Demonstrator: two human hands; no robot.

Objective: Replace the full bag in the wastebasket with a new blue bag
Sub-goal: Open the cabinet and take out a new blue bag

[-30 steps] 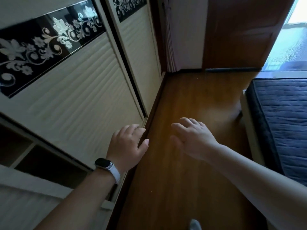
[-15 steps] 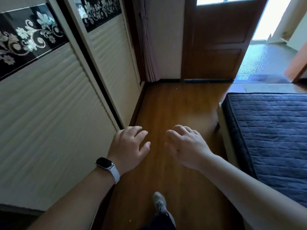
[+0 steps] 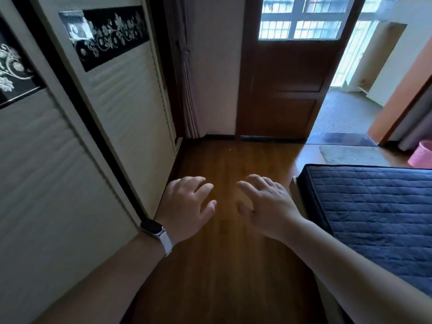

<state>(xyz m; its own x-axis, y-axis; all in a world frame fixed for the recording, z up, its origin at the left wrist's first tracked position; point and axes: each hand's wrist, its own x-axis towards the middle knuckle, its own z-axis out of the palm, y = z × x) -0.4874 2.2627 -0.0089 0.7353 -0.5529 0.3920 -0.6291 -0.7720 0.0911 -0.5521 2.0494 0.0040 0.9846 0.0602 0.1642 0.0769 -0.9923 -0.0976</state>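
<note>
Both hands hold nothing: left hand [image 3: 187,202] and right hand [image 3: 266,204] hover with relaxed fingers above brown wooden floor [image 3: 233,265]; pink plastic wastebasket [image 3: 422,154] stands far right.

Pink lattice-walled wastebasket [image 3: 422,154] stands upright at the far right, partly cut off there

One head-worn view looks forward and down along a strip of wooden floor [image 3: 229,265] toward a brown door [image 3: 285,90] at the far end. Wardrobe doors [image 3: 121,108] fill its left side and a bed [image 3: 374,218] its right (the wide lens bows the edges). The left hand [image 3: 187,206] and right hand [image 3: 268,206] lie nearest, low in the centre.
</note>
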